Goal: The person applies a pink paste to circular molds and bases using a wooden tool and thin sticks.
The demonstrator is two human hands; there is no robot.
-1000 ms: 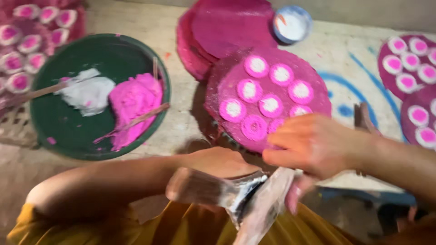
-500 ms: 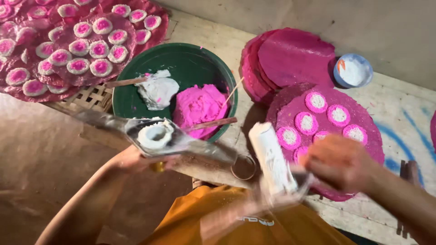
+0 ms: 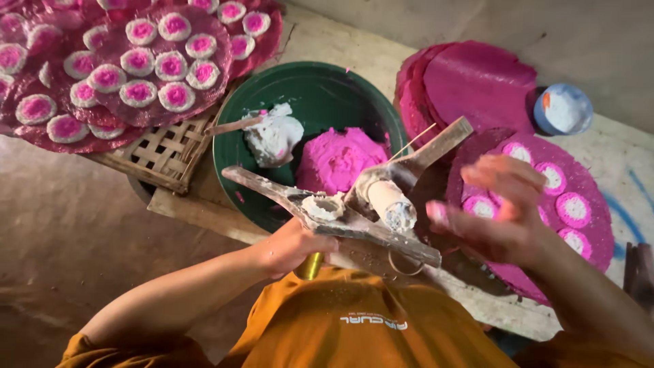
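Two hands work a hinged metal dough press [image 3: 354,218] above a green basin [image 3: 300,102]. Compared with half a second earlier, the press is swung open into a V, its upper arm raised toward the stack of pink sheets [image 3: 477,82]; the white cylinder of the plunger [image 3: 392,203], then lying near the right hand, now stands between the two arms, tipped with white dough. The ring of white dough in the press cup [image 3: 325,206] remains in place. The view has also shifted, so the basin sits more centrally.

Left hand [image 3: 289,249]: fingers closed around the lower part of the press from beneath, beside a brass-coloured handle end [image 3: 310,266]. Right hand [image 3: 504,211]: fingers loosely spread and curved, tips stained pink, just beside the plunger; blur prevents telling whether any fingertip touches the metal, and nothing is seen gripped.

In the basin lie a lump of white dough [image 3: 272,136] with a stick in it and a mound of pink dough [image 3: 337,160]. To the left, a woven bamboo tray [image 3: 163,153] carries pink sheets set with white-rimmed pink discs [image 3: 170,65]. To the right, a further pink sheet bears similar discs [image 3: 565,204], and a small blue-rimmed bowl of white powder [image 3: 562,109] stands beyond. An orange shirt [image 3: 368,327] fills the lower foreground.
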